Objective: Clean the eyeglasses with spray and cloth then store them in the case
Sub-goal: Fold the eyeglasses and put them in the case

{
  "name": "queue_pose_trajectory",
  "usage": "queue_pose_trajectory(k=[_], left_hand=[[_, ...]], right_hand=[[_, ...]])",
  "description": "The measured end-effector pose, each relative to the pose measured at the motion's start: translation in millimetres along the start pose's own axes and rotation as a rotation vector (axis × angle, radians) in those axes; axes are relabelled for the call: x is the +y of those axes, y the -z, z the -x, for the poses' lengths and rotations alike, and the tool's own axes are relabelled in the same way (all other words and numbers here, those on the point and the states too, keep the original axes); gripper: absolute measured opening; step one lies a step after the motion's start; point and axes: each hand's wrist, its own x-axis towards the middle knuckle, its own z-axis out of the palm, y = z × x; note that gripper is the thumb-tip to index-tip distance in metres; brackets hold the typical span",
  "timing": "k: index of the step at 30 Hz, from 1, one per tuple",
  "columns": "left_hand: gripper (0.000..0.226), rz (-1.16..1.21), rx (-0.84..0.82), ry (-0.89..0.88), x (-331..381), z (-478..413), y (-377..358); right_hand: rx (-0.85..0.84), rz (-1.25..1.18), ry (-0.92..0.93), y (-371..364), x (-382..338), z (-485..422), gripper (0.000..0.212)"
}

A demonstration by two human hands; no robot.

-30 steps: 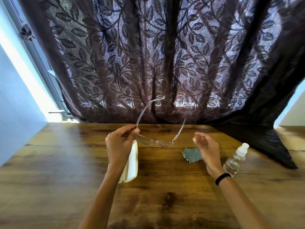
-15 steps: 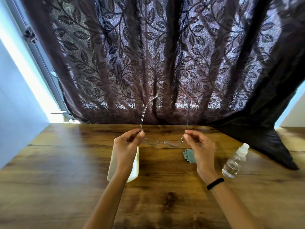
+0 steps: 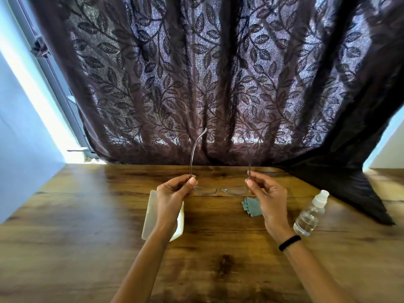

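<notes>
- 1 pair of eyeglasses (image 3: 220, 190) is held in the air above the table (image 3: 87, 215), between the 2 hands and in front of the curtain (image 3: 218, 84).
- Its 2 lenses (image 3: 235, 190) are low and turned to the person. Its 2 temples (image 3: 193, 154) are unfolded and point up and away.
- The left hand (image 3: 172, 194) pinches the left corner of the frame between thumb and fingers, at the foot of the temple.
- The right hand (image 3: 270, 193) pinches the right corner in the same manner. It has 1 black band (image 3: 289, 242) on the wrist.
- 1 cream case (image 3: 149, 213) lies on the table under the left hand, which covers a part of it. I cannot tell if it is open, and what is inside does not show.
- 1 small blue-green cloth (image 3: 252, 207) lies crumpled on the table, just beside the right hand and partly behind it.
- 1 clear spray bottle (image 3: 309, 215) with a white cap stands on the table at the right of the right wrist, apart from it. It has clear liquid in the lower part.
</notes>
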Motion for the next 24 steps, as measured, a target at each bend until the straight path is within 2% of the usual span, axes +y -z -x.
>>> queue_pose_trajectory(k=[9,15,19,24], left_hand=[[0.015,0.002,-0.029,0.022,-2,-2,5],[0.012,-0.066,-0.067,-0.009,0,-11,8],[0.017,-0.121,-0.077,-0.016,0,-13,12],[0.014,-0.276,-0.106,-0.118,1,-12,13]], right_hand=[[-0.022,0.311,0.162,0,1,1,0.028],[-0.085,0.614,0.383,2,3,6,0.028],[-0.094,0.614,0.388,4,2,6,0.029],[-0.172,0.616,0.323,8,-1,3,0.033]])
